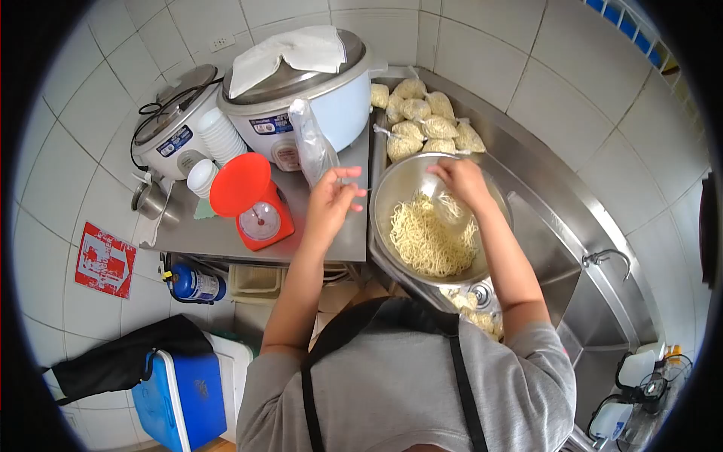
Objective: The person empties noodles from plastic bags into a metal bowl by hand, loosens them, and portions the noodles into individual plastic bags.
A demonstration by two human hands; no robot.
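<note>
Two hands, one bowl. Right hand [454, 181] had its fingers closed on the upper part of a clear bag [452, 209], with noodles seemingly inside it; likely gripped high so the lower part hung inside the bowl, where strays would land. Left hand [337, 197] was open, fingers parted, no visible hold on anything, raised between the scale and the bowl; maybe lifted to stay out of the right's way.

Loose noodles [428, 239]: one heap, strands uncountable, in the steel bowl [393, 187]. Bowl sat over the sink [542, 233], right in front of the body, probably for easy reach by both arms. What supported it underneath: can't tell.

Filled bags [440, 126]: about ten, piled behind the bowl, some overlapping, so count approximate; probably put there to leave the front free. More bags [486, 322] below the bowl, partly hidden, no count.

One red scale [265, 223] on the steel table [343, 235], dial up toward the person, presumably for reading. One clear plastic sleeve [311, 143] leaned on the larger of two cookers [331, 113], within the left hand's reach. One white cloth [290, 59] lay on that cooker's lid. White cups [220, 135]: two stacks, number per stack unclear.
</note>
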